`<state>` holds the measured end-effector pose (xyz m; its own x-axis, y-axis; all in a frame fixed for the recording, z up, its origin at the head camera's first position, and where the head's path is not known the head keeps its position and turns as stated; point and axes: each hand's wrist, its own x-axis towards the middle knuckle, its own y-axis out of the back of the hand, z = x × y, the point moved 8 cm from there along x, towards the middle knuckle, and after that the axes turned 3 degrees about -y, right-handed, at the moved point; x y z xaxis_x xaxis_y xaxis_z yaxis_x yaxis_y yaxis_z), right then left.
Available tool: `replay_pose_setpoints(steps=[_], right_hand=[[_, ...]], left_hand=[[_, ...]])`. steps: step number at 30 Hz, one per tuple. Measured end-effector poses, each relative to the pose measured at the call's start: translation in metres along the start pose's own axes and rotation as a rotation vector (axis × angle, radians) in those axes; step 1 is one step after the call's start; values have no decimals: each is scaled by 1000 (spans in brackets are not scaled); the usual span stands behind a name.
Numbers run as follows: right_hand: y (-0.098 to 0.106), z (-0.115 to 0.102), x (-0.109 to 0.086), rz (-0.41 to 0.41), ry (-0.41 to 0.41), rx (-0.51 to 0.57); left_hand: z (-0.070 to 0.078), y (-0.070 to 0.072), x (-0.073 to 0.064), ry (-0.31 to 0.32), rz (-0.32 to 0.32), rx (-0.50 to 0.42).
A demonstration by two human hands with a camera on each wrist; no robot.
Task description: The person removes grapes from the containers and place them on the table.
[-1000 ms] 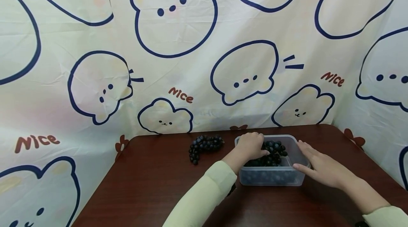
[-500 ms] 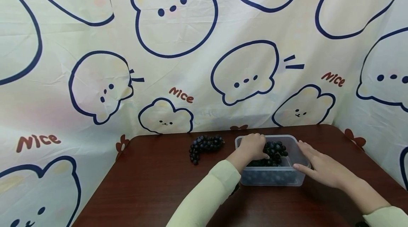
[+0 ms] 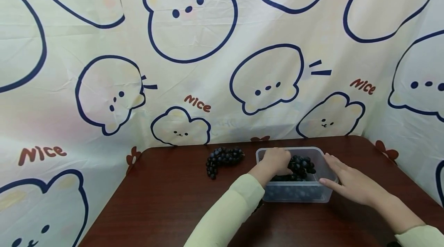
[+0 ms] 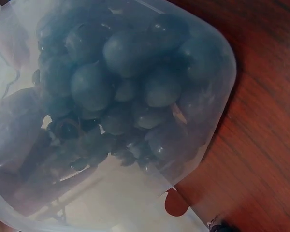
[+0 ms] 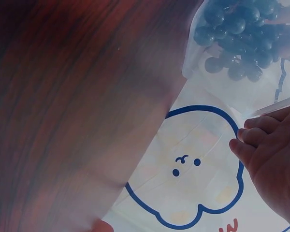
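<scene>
A clear plastic container (image 3: 295, 193) stands on the table with dark grapes inside. My left hand (image 3: 275, 161) reaches over its left side, fingers curled down onto a bunch of grapes (image 3: 301, 166); its fingertips are hidden inside. Through the cloudy wall in the left wrist view, the grapes (image 4: 128, 53) look large and blurred. My right hand (image 3: 357, 179) lies with straight fingers along the container's right rim, thumb toward the near corner. That same right hand (image 5: 275, 154) appears beside the container wall in the right wrist view.
Another bunch of dark grapes (image 3: 224, 158) lies on the brown wooden table (image 3: 166, 193), left of the container. A white cloth with printed cartoon animals (image 3: 189, 81) hangs behind the table and along its sides.
My left hand has shifted slightly right and lower in the container, and the bunch there has moved a little right with it. The right hand stays against the rim.
</scene>
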<state>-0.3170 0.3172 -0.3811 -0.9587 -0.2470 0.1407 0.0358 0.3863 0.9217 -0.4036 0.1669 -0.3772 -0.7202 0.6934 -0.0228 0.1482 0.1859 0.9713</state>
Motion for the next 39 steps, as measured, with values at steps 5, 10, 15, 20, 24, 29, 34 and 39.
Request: replay_pose_setpoints(steps=[5, 10, 15, 20, 24, 29, 34, 39], right_hand=[[0, 0, 0, -6, -3, 5], [-3, 1, 1, -9, -6, 0], [-5, 3, 1, -5, -2, -4], [-5, 2, 1, 1, 1, -6], [-4, 1, 1, 4, 3, -8], [-5, 3, 1, 2, -1, -6], [-4, 4, 1, 0, -5, 5], [-2, 4, 0, 6, -2, 5]], left_hand=[[4, -3, 1, -35, -10, 68], [5, -2, 0, -30, 3, 88], [4, -1, -1, -16, 4, 54], [4, 0, -2, 0, 40, 57], [5, 2, -4, 5, 86, 80], [9, 6, -5, -19, 138, 131], [17, 17, -8, -62, 210, 201], [26, 29, -13, -125, 319, 269]])
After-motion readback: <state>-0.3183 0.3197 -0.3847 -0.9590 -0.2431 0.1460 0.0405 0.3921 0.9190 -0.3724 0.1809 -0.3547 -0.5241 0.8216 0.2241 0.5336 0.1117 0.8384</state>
